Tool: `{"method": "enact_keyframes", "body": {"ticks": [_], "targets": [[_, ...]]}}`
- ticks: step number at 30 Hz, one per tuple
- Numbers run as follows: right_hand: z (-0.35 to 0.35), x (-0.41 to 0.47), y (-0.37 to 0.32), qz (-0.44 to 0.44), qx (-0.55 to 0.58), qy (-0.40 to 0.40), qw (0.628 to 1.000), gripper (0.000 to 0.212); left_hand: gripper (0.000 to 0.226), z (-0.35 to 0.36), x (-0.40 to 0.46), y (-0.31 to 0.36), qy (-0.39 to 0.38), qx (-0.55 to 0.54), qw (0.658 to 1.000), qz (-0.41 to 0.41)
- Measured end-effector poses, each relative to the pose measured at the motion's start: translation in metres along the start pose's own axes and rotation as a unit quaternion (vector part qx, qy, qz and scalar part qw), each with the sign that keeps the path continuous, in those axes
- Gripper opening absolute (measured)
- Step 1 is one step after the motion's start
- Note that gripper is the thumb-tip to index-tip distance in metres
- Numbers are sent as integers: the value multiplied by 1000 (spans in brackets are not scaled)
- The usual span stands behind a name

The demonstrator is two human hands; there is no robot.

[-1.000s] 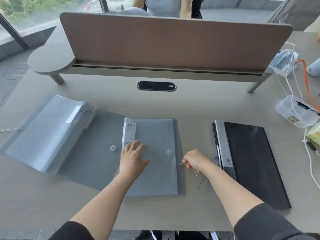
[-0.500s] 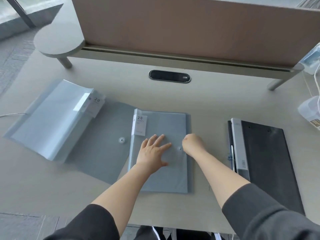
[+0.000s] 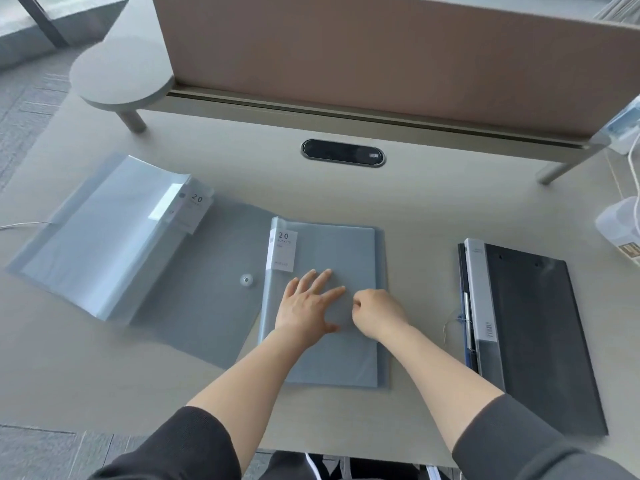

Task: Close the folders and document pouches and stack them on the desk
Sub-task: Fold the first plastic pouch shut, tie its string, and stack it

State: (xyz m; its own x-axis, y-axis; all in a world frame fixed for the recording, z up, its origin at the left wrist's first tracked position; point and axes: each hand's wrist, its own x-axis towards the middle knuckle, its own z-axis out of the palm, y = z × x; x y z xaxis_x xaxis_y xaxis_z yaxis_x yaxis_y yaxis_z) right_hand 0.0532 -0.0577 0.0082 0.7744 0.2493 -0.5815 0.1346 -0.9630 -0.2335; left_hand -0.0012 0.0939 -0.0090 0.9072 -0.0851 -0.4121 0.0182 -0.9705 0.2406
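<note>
A grey document pouch [image 3: 194, 327] lies in the middle of the desk with its flap spread open to the left; a round button [image 3: 246, 279] shows on the flap. A closed grey 20-pocket folder [image 3: 332, 251] lies on the pouch's right half. My left hand [image 3: 306, 303] rests flat on that folder, fingers spread. My right hand [image 3: 377, 313] sits just right of it on the folder, fingers curled under, and nothing shows in it. A second 20-pocket folder [image 3: 93, 237] lies open on the left. At the right lies a closed black folder [image 3: 533, 327].
A thin string [image 3: 450, 323] trails from a blue edge under the black folder. A brown divider panel [image 3: 363, 50] and its shelf run across the back. A black cable port [image 3: 343, 152] is set in the desk [image 3: 415, 209]. White cables and a plastic box [image 3: 620, 223] crowd the far right.
My right hand left the string by the black folder and moved left onto the grey folder, next to my left hand. The view dipped closer to the desk.
</note>
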Motion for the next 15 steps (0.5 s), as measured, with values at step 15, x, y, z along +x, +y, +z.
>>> {"method": "enact_keyframes", "body": {"ticks": [15], "targets": [[-25,14,42,102,90,15,991,20,77,-1,0,1,-1,-11,1000,-1]]}}
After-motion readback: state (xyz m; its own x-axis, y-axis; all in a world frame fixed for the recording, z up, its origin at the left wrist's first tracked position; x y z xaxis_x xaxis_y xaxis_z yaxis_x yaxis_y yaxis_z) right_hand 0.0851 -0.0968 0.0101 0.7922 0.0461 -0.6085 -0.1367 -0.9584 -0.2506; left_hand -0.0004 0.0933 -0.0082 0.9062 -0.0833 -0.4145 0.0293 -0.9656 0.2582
